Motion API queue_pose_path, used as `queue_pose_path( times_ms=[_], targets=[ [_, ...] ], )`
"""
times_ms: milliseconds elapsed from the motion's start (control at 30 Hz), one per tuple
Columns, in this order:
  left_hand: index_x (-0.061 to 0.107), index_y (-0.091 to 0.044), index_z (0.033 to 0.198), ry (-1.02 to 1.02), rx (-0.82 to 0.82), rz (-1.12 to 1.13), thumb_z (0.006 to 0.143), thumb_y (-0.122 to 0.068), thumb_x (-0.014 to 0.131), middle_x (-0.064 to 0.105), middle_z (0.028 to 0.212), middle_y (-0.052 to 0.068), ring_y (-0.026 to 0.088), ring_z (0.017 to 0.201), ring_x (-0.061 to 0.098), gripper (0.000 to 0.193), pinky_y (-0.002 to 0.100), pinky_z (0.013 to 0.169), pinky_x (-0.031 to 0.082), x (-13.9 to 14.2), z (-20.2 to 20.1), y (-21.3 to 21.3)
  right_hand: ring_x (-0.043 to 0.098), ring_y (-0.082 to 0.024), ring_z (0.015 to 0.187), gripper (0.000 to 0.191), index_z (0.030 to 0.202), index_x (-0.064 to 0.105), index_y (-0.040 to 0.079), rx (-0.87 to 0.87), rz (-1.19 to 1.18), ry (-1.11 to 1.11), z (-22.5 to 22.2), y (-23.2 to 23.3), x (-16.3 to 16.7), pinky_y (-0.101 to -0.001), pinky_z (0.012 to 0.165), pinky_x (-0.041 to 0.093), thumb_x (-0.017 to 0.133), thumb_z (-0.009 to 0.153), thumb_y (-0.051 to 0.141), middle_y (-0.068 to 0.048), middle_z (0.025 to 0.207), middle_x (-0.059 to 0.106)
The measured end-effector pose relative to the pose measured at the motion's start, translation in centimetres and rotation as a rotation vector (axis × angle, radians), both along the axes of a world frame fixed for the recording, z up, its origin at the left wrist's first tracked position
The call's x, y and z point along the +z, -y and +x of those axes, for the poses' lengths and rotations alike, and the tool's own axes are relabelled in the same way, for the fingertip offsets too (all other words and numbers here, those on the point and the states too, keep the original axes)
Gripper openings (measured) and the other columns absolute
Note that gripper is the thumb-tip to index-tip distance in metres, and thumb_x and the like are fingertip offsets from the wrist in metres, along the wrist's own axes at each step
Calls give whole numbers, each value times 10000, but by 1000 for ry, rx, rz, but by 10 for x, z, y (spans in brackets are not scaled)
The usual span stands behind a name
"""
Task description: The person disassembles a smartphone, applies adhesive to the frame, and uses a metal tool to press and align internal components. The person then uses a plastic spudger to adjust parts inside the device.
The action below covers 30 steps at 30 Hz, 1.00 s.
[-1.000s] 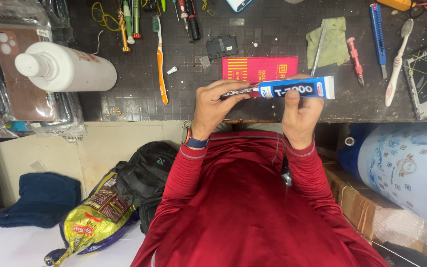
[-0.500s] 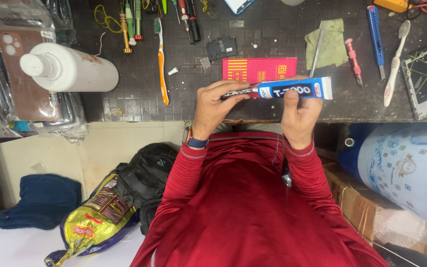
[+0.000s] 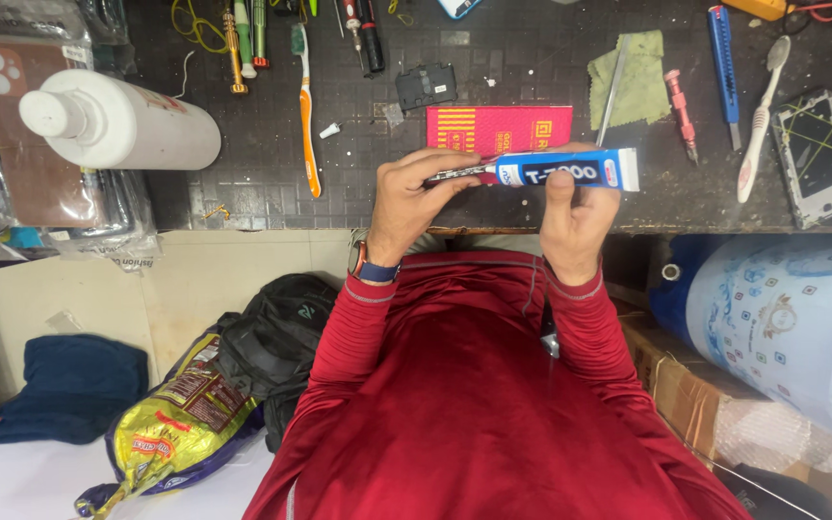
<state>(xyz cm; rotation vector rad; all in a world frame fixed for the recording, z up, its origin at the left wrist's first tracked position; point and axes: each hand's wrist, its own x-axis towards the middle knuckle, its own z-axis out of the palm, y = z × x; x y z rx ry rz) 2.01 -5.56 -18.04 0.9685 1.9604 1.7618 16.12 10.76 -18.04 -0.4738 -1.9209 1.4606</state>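
Steadying the blue glue tube (image 3: 570,173) in a clamped right hand (image 3: 575,217), the left hand (image 3: 416,197) pinches its nozzle at nine o'clock, likely to work the tip.

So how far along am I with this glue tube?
Done: the glue tube is off the work mat and held in both hands. In hand: the right hand grips its body while the left hand pinches the thin nozzle; whether it's capped I can't tell. Left: no glue shows anywhere, and the phone frame lies untouched at the right.
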Motion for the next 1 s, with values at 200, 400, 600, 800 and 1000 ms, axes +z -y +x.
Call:
queue_pose_path(
  times_ms=[200,400,600,800,1000],
  targets=[
    [779,-54,1095,-2,2,-12,872,-34,797,786,1078,104,209,981,775,225,297,869,611,0,0,0,611,-146,977,453,1165,606,-50,1,-4,1,-1,2,0,-297,877,502,610,1111,399,-76,1059,641],
    [779,-52,1091,-12,7,-12,866,-34,800,784,1072,107,203,980,772,226,300,868,611,1,2,0,604,-150,980,486,1164,604,-55,-7,17,4,0,3,0,-302,883,497,612,1105,427,-79,1067,632],
    [780,-46,1083,-7,17,-21,865,-20,798,788,1058,107,200,967,773,221,298,866,607,-1,1,1,601,-159,987,506,1172,612,-50,-31,40,-8,0,5,1,-293,857,491,603,1119,453,-86,1091,629],
    [777,-47,1104,2,8,-11,872,-17,784,783,1074,108,203,981,772,234,296,870,609,0,0,0,621,-153,963,508,1145,625,-44,4,66,0,-4,8,5,-288,847,501,592,1116,461,-83,1085,638],
    [777,-53,1102,-8,3,-3,876,-24,793,785,1075,106,202,982,773,228,300,873,609,-1,0,0,607,-143,931,484,1118,626,-46,28,52,17,-8,10,6,-284,808,492,588,1118,437,-66,1017,629]
  ],
)
